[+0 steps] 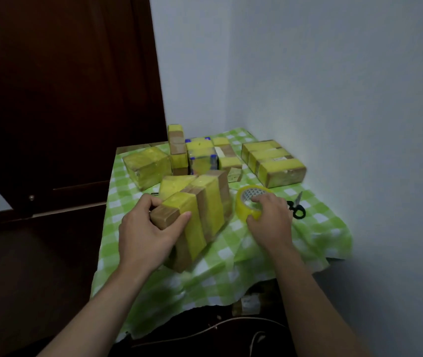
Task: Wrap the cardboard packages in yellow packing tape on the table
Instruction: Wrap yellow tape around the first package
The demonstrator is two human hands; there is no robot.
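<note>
White corner walls, dark door at left. Table [321, 228] under green-check cloth, pushed into corner. Taped packages [272, 161] ranged along far edge. Cardboard package [205, 202] mid-table, long axis from near-left edge toward far-right corner; two yellow bands on, brown ends bare. Left hand [146, 228] clamped on its near-left end, thumb across front face. Tape roll [246, 204] flat on cloth, just right of package. Right hand [269, 217] curled over roll's rim, gripping it. Judgement: roll must cross leftward to bare cardboard. Scissors [296, 210] behind right hand, toward right edge.
</note>
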